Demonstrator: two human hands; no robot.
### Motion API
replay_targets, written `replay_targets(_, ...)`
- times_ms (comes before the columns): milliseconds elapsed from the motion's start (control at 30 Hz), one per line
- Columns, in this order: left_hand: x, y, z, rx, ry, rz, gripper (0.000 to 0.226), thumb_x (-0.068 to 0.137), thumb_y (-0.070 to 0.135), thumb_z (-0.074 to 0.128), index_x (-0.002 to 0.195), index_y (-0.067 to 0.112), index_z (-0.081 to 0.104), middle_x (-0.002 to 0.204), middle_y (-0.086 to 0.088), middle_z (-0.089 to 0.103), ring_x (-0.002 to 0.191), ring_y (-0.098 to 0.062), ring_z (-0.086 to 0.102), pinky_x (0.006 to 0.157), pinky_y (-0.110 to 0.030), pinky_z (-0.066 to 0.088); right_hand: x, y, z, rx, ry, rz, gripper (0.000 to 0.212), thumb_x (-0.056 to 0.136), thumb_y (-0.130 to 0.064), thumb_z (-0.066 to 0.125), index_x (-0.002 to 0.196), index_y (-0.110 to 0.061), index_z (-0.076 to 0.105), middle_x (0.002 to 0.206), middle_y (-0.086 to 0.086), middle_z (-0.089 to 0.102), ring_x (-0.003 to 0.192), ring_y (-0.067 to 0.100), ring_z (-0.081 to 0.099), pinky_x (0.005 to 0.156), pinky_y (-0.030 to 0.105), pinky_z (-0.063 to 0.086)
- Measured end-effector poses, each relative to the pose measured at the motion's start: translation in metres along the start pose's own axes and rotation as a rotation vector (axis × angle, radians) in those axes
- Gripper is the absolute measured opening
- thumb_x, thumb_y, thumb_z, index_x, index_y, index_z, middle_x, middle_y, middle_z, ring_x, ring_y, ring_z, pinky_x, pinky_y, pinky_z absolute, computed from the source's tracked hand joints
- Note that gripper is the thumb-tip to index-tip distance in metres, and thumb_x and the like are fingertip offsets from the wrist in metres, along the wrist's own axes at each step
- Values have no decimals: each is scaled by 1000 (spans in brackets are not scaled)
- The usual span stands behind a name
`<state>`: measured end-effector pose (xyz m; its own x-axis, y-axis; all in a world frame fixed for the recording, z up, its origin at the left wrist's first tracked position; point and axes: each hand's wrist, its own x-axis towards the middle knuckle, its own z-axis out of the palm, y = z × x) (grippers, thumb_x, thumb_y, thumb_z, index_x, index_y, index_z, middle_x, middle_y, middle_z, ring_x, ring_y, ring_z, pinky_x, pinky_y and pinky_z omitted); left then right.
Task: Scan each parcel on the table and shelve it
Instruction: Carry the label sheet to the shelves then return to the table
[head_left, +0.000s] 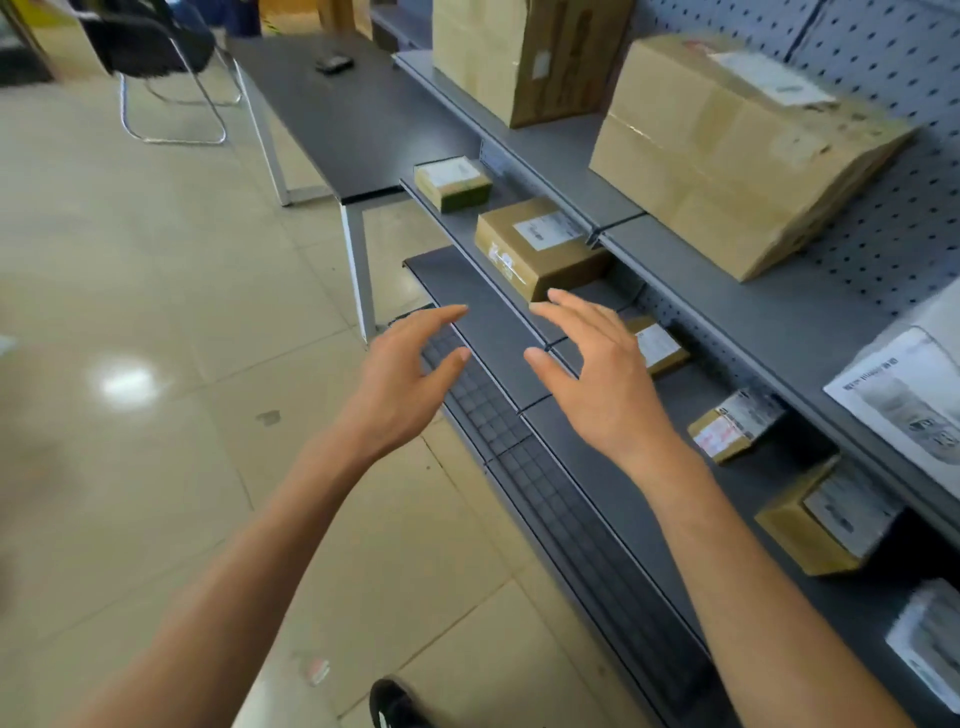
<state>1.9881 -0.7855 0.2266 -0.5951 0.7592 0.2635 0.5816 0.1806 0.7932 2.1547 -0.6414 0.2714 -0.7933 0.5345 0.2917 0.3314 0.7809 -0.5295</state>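
Observation:
My left hand (402, 382) and my right hand (597, 374) hover side by side in front of the grey shelf unit (727, 270), fingers spread and relaxed, holding nothing. Just beyond my right fingertips a brown labelled parcel (540, 247) lies on the middle shelf. A smaller parcel (452, 183) sits to its left at the shelf's end. The dark table (358, 124) stands at the back, with a small black scanner (334, 63) lying on it.
Large cardboard boxes (737, 150) and a tall one (524, 52) fill the upper shelf. Several small parcels (735, 423) lie on the lower shelf, and white boxes (904, 400) are at the right. A black chair (156, 57) stands at the back left on the tiled floor.

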Motion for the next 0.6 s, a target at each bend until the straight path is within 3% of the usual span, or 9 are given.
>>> replay_targets(167,5,-20,-51,23,67,-29,42,99,24,65,140,26,59,135,16,60,127,-2,50,109,-43,46,38,-36,24,72,-30,-51,44,100,-32,62,143,-24,56,151,-5,49,144,9,35,119,43,32)
replay_targets(400,35,-61,-95,21,160,-119,40,99,34,63,138,40,57,127,30,56,120,6,49,106,-34,46,105,-52,62,172,-81,-92,43,101,-34,61,143,-23,56,151,-8,49,143,4,36,115,15,23)
replay_targets(467,55,-74,-101,31,162,-142,41,99,37,62,139,41,56,130,27,56,120,6,49,105,-33,47,130,-46,74,184,-98,-89,43,101,-32,60,143,-22,57,150,-8,51,141,4,37,111,7,20)
replay_targets(600,108,-99,-110,79,170,-151,41,99,33,63,140,34,58,137,18,59,124,1,50,107,-39,47,187,-28,102,198,-137,-75,40,101,-28,60,141,-22,58,147,-7,53,141,7,40,110,6,16)
